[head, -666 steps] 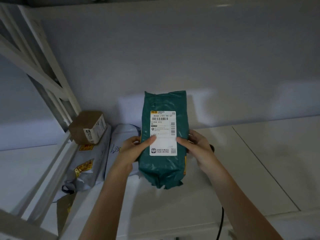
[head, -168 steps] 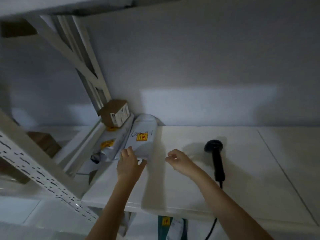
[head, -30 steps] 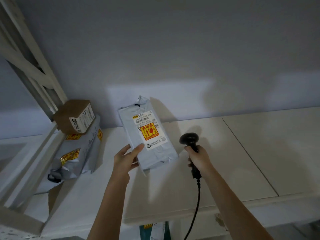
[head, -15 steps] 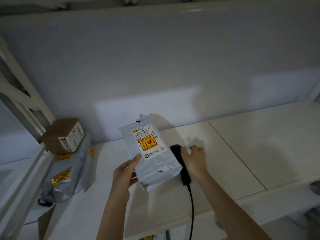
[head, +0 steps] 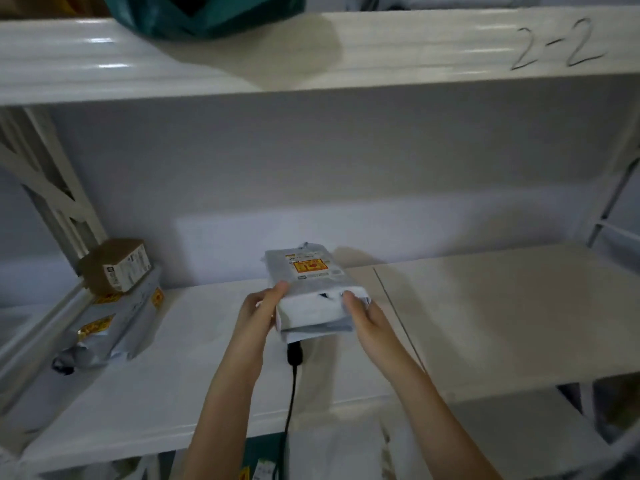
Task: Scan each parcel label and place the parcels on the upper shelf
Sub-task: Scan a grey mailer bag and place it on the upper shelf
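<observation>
Left to right: a brown box (head: 114,270) rests on a grey mailer (head: 114,323) at the lower shelf's (head: 485,323) left end. At centre, the left hand (head: 258,311) and right hand (head: 363,315) grip the grey parcel (head: 311,289) by its near corners, above the scanner's handle (head: 295,353). A green parcel (head: 207,12) lies on the upper shelf (head: 415,46), marked "2-2".

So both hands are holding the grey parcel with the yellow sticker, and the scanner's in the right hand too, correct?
Not quite. In the head view both hands, left hand and right hand, do hold the grey parcel, but the scanner lies on the shelf beneath it.
</observation>
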A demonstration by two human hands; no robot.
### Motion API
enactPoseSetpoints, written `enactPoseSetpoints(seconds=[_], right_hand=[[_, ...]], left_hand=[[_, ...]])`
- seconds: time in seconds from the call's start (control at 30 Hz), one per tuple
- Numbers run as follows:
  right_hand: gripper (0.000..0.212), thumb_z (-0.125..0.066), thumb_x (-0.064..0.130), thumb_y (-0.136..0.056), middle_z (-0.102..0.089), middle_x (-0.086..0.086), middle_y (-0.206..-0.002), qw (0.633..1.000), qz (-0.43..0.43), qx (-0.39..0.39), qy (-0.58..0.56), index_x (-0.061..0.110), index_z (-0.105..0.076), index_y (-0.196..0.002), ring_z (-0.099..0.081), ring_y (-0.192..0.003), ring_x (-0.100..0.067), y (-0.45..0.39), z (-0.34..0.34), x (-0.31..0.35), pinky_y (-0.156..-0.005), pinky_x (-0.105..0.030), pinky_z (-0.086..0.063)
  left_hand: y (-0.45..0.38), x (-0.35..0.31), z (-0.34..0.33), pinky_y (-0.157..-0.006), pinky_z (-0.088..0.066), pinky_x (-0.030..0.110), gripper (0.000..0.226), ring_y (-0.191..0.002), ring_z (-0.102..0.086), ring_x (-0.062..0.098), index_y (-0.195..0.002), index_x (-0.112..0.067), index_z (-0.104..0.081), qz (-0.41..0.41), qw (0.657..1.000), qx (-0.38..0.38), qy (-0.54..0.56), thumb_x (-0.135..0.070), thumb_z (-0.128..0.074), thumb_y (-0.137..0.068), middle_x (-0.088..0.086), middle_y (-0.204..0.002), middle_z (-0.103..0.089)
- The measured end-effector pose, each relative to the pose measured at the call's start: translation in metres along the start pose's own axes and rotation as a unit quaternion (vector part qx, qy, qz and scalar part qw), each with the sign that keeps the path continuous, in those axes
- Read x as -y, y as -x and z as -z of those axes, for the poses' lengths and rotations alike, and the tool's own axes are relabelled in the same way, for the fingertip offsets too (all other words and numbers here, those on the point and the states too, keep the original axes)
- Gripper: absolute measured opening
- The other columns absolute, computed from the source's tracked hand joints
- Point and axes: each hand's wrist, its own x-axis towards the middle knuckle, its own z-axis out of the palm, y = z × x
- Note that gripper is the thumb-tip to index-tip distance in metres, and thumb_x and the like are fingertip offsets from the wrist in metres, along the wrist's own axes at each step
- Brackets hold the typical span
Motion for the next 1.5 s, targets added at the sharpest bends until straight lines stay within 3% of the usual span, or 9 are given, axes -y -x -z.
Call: enactPoseSetpoints(seconds=[0.07,0.13,0.3,0.47,0.67,0.93,1.23,1.4,1.5], right_hand=[[0.02,-0.043,0.026,-0.098,-0.061,0.048,-0.084,1.0,0.019,-0.02,0.01,0.039,-0.057,-0.095,-0.055,-0.086,0.027,0.018,0.024,0.011,-0.066,0.009,-0.036],[0.019,-0.044,0.028,-0.097,-0.064,0.044,-0.087,0.999,0.036,-0.019,0.011,0.039,-0.06,-0.094,-0.056,-0.086,0.025,0.034,0.046,0.025,-0.067,0.007,-0.038],[0.036,-0.052,0.035,-0.093,-0.067,0.012,-0.118,0.996,0.083,0.002,-0.014,0.025,-0.055,-0.127,-0.061,-0.11,-0.001,0.075,0.08,0.059,-0.084,-0.01,-0.048],[0.044,-0.057,0.031,-0.088,-0.057,0.01,-0.131,0.992,0.112,-0.054,0.025,0.032,-0.048,-0.131,-0.052,-0.119,0.001,0.121,0.101,0.094,-0.096,-0.012,-0.044],[0.035,-0.057,0.029,-0.089,-0.056,0.021,-0.121,0.976,0.137,-0.154,0.071,0.045,-0.047,-0.118,-0.051,-0.099,0.024,0.173,0.112,0.137,-0.073,0.005,-0.039],[0.031,-0.055,0.031,-0.088,-0.062,0.017,-0.113,0.941,0.185,-0.253,0.128,0.03,-0.056,-0.119,-0.054,-0.099,0.017,0.234,0.131,0.196,-0.072,0.005,-0.038],[0.013,-0.055,0.041,-0.086,-0.061,0.02,-0.091,0.898,0.239,-0.352,0.112,0.034,-0.058,-0.098,-0.053,-0.081,0.025,0.24,0.168,0.246,-0.062,0.007,-0.037],[0.033,-0.05,0.042,-0.076,-0.061,0.024,-0.085,0.892,0.292,-0.334,0.086,0.029,-0.056,-0.106,-0.053,-0.077,0.024,0.215,0.2,0.27,-0.06,0.007,-0.037],[0.022,-0.051,0.04,-0.077,-0.061,0.039,-0.088,0.894,0.326,-0.302,0.064,0.041,-0.053,-0.099,-0.053,-0.085,0.023,0.193,0.223,0.279,-0.065,0.006,-0.038]], left_hand=[[0.025,-0.005,-0.023,-0.072,-0.05,0.014,0.02,-0.087,-0.067,-0.002,-0.088,-0.026,-0.071,-0.039,0.999,0.012,-0.019,-0.043,-0.068,-0.077,-0.015,-0.087,-0.074],[0.052,-0.008,-0.04,-0.071,-0.045,0.006,0.019,-0.095,-0.062,-0.008,-0.1,-0.03,-0.064,-0.054,0.997,0.028,-0.035,-0.035,-0.065,-0.082,-0.026,-0.095,-0.069],[0.1,-0.025,-0.071,-0.064,-0.048,0.003,0.034,-0.087,-0.066,-0.009,-0.098,-0.035,-0.069,-0.122,0.987,0.057,-0.087,-0.028,-0.079,-0.067,-0.017,-0.097,-0.074],[0.13,-0.047,-0.09,-0.067,-0.05,0.008,0.045,-0.092,-0.067,0.0,-0.119,-0.012,-0.063,-0.166,0.982,0.039,-0.074,-0.021,-0.073,-0.076,-0.001,-0.111,-0.071],[0.174,-0.075,-0.112,-0.084,-0.055,0.023,0.059,-0.108,-0.064,0.015,-0.124,-0.017,-0.06,-0.194,0.975,0.101,-0.051,-0.036,-0.071,-0.07,0.0,-0.119,-0.067],[0.225,-0.112,-0.143,-0.087,-0.052,0.026,0.058,-0.107,-0.063,0.011,-0.119,-0.028,-0.062,-0.245,0.959,0.137,-0.038,-0.053,-0.068,-0.066,-0.007,-0.118,-0.066],[0.243,-0.162,-0.196,-0.059,-0.044,0.004,0.058,-0.078,-0.063,-0.005,-0.099,-0.03,-0.069,-0.324,0.933,0.159,0.0,-0.065,-0.061,-0.054,-0.013,-0.092,-0.071],[0.232,-0.188,-0.236,-0.065,-0.049,0.017,0.06,-0.087,-0.068,0.006,-0.104,-0.031,-0.068,-0.341,0.927,0.142,0.055,-0.063,-0.065,-0.053,-0.006,-0.105,-0.07],[0.219,-0.202,-0.262,-0.066,-0.048,0.016,0.056,-0.087,-0.066,0.005,-0.103,-0.029,-0.07,-0.372,0.918,0.114,0.072,-0.059,-0.066,-0.055,-0.006,-0.104,-0.071]])
